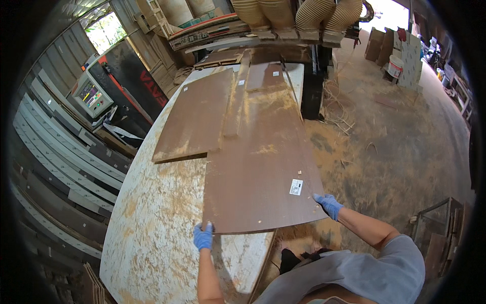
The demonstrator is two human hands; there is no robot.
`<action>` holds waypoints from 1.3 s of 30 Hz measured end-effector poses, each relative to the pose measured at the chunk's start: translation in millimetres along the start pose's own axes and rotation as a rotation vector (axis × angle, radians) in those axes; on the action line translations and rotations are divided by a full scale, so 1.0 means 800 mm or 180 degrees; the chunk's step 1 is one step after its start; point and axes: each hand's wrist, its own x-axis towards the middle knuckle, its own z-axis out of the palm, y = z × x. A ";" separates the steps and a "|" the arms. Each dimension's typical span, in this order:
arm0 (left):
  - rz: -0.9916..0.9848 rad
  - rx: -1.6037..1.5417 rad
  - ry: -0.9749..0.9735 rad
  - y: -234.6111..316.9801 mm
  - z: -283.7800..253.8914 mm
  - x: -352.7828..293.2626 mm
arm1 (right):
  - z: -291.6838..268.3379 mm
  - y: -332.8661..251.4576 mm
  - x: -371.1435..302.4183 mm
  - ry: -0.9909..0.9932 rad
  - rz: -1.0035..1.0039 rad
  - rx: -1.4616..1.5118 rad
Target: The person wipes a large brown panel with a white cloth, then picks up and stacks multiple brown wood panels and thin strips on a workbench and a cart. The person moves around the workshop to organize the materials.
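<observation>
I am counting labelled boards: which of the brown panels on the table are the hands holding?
The large nearest panel, with both hands on its near corners and a white sticker; the smaller panel lies untouched farther left.

A sawdust-strewn floor [405,137], a white bucket [395,66], a control panel [92,96] and stacked grey strips [55,152] surround the desk [152,213].

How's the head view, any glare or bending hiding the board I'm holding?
Head view: fisheye bends the table edges and darkens the rim; daylight blows out the doorway top right; the brown board and both gloved hands, left and right, are evenly lit and sharp.
</observation>
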 end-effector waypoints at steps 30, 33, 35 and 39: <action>0.0061 -0.1374 -0.2762 -0.192 -0.235 -0.400 | -0.110 0.037 -0.529 0.0298 -0.0714 -0.1238; -0.0206 -0.1280 -0.3161 -0.191 -0.230 -0.440 | -0.131 0.045 -0.566 0.0340 -0.0863 -0.1408; -0.0154 -0.1161 -0.3332 -0.192 -0.223 -0.473 | -0.147 0.050 -0.592 0.0359 -0.0963 -0.1516; -0.0062 -0.1205 -0.3397 -0.207 -0.186 -0.546 | -0.178 0.051 -0.644 0.0409 -0.0892 -0.1691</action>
